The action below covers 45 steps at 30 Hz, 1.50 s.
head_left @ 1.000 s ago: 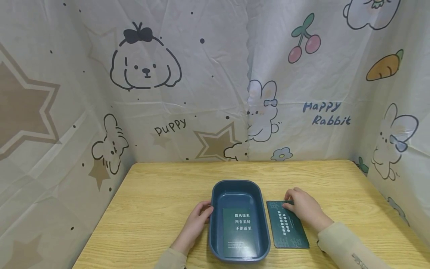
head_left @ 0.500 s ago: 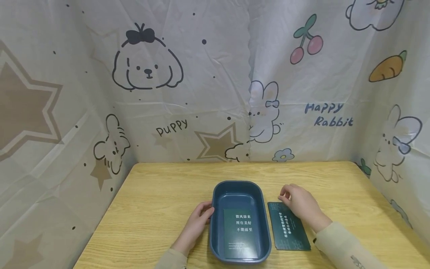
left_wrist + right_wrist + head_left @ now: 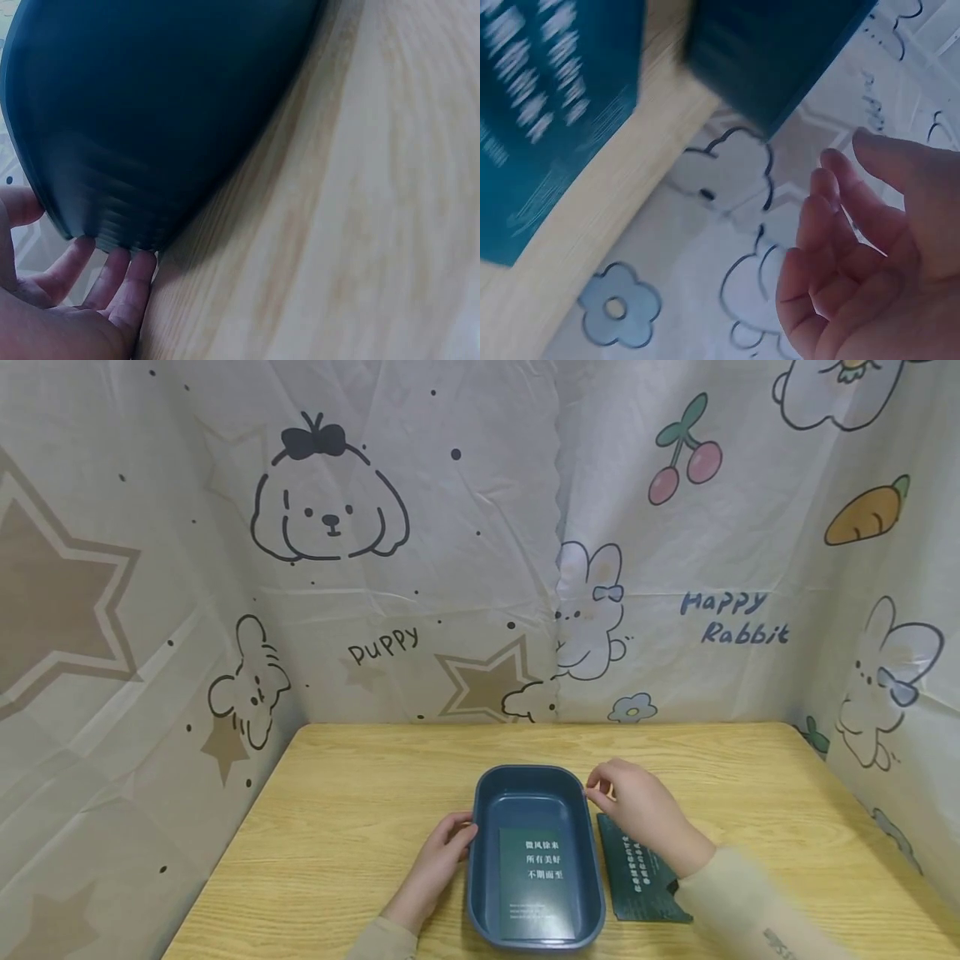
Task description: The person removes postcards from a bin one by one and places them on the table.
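A deep blue rectangular tray (image 3: 589, 860) stands on the table with a dark green card (image 3: 536, 893) lying in it, printed with white Chinese characters. My left hand (image 3: 442, 852) rests fingertips and thumb against the tray's left outer wall; the left wrist view has these fingers (image 3: 131, 281) nearly straight on the wall. My right hand (image 3: 645, 806) hovers by the tray's upper right rim, its fingers loosely bent with nothing between them. A second green card (image 3: 637, 885) lies right of the tray, partly covered by my right hand and sleeve.
The yellow wood-grain table (image 3: 375, 785) ends at a back edge against a hanging cloth (image 3: 450, 577) with cartoon prints. More cloth hangs on the left and right sides.
My right hand has left the top edge of the right-hand card and moved leftward to the tray's rim, carrying nothing. The left hand, tray and both cards keep their places.
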Available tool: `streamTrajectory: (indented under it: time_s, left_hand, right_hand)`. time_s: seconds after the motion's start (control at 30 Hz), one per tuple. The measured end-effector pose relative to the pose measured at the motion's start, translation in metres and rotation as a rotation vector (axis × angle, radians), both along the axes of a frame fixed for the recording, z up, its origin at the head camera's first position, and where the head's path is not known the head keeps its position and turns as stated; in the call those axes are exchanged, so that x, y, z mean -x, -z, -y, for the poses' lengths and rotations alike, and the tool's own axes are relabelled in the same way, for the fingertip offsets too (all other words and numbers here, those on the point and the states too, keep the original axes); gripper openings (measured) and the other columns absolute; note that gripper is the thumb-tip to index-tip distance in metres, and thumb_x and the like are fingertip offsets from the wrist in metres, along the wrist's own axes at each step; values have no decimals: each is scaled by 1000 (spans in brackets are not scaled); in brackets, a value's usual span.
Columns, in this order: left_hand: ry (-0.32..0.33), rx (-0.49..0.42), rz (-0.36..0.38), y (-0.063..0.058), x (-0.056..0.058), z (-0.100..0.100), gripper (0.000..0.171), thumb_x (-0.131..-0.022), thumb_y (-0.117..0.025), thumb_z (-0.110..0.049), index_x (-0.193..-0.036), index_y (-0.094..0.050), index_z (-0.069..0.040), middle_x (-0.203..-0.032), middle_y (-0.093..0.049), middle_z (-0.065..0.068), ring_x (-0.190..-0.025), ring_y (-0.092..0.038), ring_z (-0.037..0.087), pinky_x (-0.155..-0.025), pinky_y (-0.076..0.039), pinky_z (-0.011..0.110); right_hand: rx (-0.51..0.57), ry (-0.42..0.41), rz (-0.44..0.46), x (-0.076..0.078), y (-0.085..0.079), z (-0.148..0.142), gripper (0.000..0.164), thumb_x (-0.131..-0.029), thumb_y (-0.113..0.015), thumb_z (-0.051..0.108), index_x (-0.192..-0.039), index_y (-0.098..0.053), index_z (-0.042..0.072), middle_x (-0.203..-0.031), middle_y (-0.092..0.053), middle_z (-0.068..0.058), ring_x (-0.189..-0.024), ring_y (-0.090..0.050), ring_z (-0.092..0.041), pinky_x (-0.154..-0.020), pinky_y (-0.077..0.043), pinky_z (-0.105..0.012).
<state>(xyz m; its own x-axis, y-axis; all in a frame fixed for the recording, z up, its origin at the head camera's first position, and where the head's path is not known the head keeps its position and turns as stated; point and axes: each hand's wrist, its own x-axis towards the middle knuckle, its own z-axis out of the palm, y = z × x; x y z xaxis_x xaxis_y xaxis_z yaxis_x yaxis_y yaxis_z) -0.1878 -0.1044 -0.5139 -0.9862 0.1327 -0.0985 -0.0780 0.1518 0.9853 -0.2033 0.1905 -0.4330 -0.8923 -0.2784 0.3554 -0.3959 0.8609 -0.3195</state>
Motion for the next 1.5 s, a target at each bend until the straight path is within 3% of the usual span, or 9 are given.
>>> streamTrajectory:
  time_s: [0.17,0.37,0.5,0.8,0.97,1.07,1.2,1.5]
  left_hand:
    - [-5,0,-6,-1,-1,0,48,-96,-50,-35,-130,-51,-1,-129,-56,23,-108,-56,27,-95,-46,51]
    - [-11,3,-11,-4,-3,-1,50,-96,-51,-38,-130,-51,-2,-128,-57,22,-108,-56,26,-96,-46,51]
    - [-14,8,-4,-4,-2,-2,51,-95,-51,-39,-130,-51,-2,-128,-57,22,-108,-57,27,-96,-46,51]
    - [-6,-5,3,-6,-4,-2,48,-96,-51,-36,-130,-51,-1,-128,-57,24,-109,-55,28,-97,-45,52]
    - [3,-4,9,-30,-16,-4,44,-98,-49,-27,-129,-50,3,-126,-56,27,-110,-54,31,-98,-44,54]
    - [-4,1,8,-25,-13,-4,46,-97,-50,-31,-129,-51,1,-125,-57,24,-109,-55,29,-98,-44,52]
    - [-9,-3,3,-5,-3,-1,49,-95,-52,-37,-129,-52,-2,-123,-59,21,-107,-56,26,-96,-46,51]
    - [2,-3,-5,-41,-21,-6,42,-98,-49,-24,-128,-50,6,-122,-58,28,-107,-56,32,-97,-45,53]
  right_hand:
    - [-56,-90,29,-8,-1,20,12,-81,-74,26,-84,-68,15,-75,-59,6,-69,-53,-12,-62,-51,-34]
    - [-138,-224,39,-20,1,43,28,-80,-74,33,-96,-70,10,-82,-64,-1,-74,-55,-14,-65,-53,-36]
    - [-227,-263,45,-22,6,53,37,-77,-75,36,-99,-70,8,-91,-67,-4,-80,-56,-19,-69,-54,-39]
    - [-391,-251,144,-16,24,64,57,-67,-79,47,-105,-68,6,-100,-66,-7,-87,-52,-21,-76,-51,-40]
    - [-437,-246,158,-18,24,69,65,-64,-79,52,-107,-68,4,-102,-64,-9,-89,-51,-22,-73,-50,-40]
    - [-459,-229,160,-19,25,71,68,-63,-79,53,-108,-67,3,-102,-64,-9,-88,-51,-22,-72,-49,-39]
    - [-467,-206,169,-18,28,72,69,-62,-80,53,-107,-67,2,-99,-63,-9,-87,-51,-22,-71,-49,-38]
    - [-472,-195,196,-16,29,73,70,-62,-80,53,-109,-66,2,-98,-63,-9,-88,-51,-22,-72,-48,-38]
